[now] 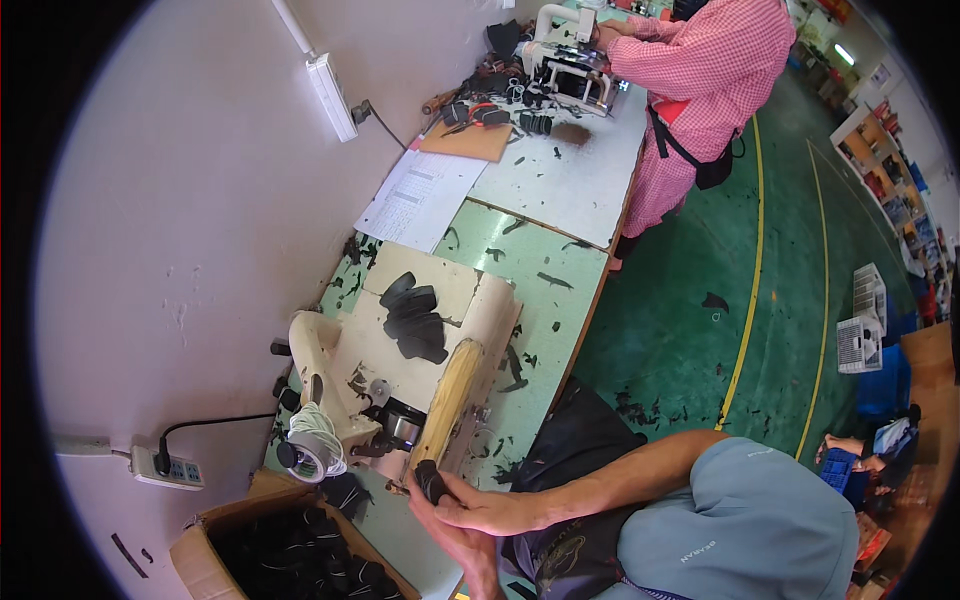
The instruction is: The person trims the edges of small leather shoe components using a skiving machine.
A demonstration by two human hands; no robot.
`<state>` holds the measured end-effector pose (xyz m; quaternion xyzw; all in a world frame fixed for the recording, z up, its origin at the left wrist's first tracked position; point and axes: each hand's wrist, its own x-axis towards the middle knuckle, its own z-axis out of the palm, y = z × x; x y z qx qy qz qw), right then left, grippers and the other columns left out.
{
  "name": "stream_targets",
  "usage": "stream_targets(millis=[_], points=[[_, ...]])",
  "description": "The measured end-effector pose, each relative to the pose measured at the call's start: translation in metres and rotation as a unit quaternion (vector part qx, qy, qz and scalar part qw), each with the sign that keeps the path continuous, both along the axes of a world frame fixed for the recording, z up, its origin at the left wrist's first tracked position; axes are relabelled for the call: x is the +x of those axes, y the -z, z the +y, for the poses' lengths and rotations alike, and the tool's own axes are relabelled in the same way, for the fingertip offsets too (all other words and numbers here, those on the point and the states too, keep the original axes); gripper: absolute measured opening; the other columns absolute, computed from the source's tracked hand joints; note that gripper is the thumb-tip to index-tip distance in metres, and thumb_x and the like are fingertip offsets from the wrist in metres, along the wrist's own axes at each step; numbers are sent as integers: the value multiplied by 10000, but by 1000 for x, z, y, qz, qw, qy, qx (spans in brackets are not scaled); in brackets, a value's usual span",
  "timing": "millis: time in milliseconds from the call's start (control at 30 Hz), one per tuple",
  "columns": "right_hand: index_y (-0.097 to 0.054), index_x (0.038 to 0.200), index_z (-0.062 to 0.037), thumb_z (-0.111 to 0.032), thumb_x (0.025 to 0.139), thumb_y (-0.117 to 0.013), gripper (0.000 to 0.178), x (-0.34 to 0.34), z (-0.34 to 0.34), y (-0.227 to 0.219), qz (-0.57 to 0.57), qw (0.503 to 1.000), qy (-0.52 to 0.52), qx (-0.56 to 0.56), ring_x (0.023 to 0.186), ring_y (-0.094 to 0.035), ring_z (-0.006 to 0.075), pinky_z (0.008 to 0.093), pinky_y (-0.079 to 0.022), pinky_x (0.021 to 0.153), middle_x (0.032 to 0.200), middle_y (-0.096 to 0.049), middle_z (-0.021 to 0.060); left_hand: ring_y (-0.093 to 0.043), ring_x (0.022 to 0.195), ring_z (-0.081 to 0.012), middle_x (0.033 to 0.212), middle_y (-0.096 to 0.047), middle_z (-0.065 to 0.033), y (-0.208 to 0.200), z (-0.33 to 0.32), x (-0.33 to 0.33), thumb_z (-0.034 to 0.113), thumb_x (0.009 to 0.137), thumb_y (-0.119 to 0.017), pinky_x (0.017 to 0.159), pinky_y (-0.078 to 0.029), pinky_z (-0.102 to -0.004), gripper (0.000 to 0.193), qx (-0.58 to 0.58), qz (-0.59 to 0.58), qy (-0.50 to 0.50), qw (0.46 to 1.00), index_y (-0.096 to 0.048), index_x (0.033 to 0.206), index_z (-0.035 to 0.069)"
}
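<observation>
A small black piece of leather-like material (430,482) is pinched between my two hands, its upper end showing past the fingers. My right hand (492,510) reaches in from the right, with thumb and fingers closed at the piece. My left hand (452,536) comes up from below and lies partly behind the right, its fingertips closed around the piece's lower side. Both hands are at the near end of a cream bench machine (490,310) with a metal drum (402,425) and a yellowish wooden bar (448,405). A stack of black pieces (415,318) rests on the machine's top.
An open cardboard box (190,555) full of black pieces stands beside the bench. Black scraps litter the green tabletop (545,245). A spool of white cord (315,450) hangs at the machine. Papers (420,195) lie beyond. A person in pink checks (700,70) works at another machine (575,70).
</observation>
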<state>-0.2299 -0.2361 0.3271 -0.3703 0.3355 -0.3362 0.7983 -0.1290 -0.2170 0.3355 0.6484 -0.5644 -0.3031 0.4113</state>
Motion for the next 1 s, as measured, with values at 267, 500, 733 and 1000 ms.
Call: stream_targets(millis=[267, 500, 733, 1000], points=[[-686, 1111, -81, -121, 894, -688, 221, -18, -28, 10, 204, 933, 8, -296, 1024, -607, 278, 344, -504, 865, 1003, -643, 105, -586, 921, -161, 1074, -591, -118, -15, -7, 62, 50, 1018, -433, 821, -483, -290, 340, 248, 55, 197, 947, -520, 1338, -22], [-550, 929, -16, -97, 951, -652, 132, 9, -49, 14, 53, 997, 61, 0, 706, -621, 89, 249, -530, 597, 808, -617, 37, -595, 986, -184, 1136, -621, -123, -10, -36, 81, 76, 983, -534, 866, -484, -305, 364, 42, -58, 180, 981, -549, 1331, -29], [-637, 964, -32, -225, 939, -651, 195, -11, -107, 9, 344, 905, -113, -223, 692, -670, 272, 388, -525, 612, 810, -663, 131, -521, 668, -35, 805, -645, 31, 3, -76, 106, 214, 982, -613, 575, -391, -218, 234, 300, 167, 103, 934, -672, 1108, 27], [-618, 1026, -37, -176, 879, -659, 206, -30, -128, -4, 444, 778, -75, -438, 897, -620, 368, 465, -500, 764, 886, -626, 145, -548, 632, -71, 786, -667, -8, 19, -86, 108, 292, 927, -667, 562, -433, -257, 333, 377, 127, 22, 917, -714, 1052, -13]])
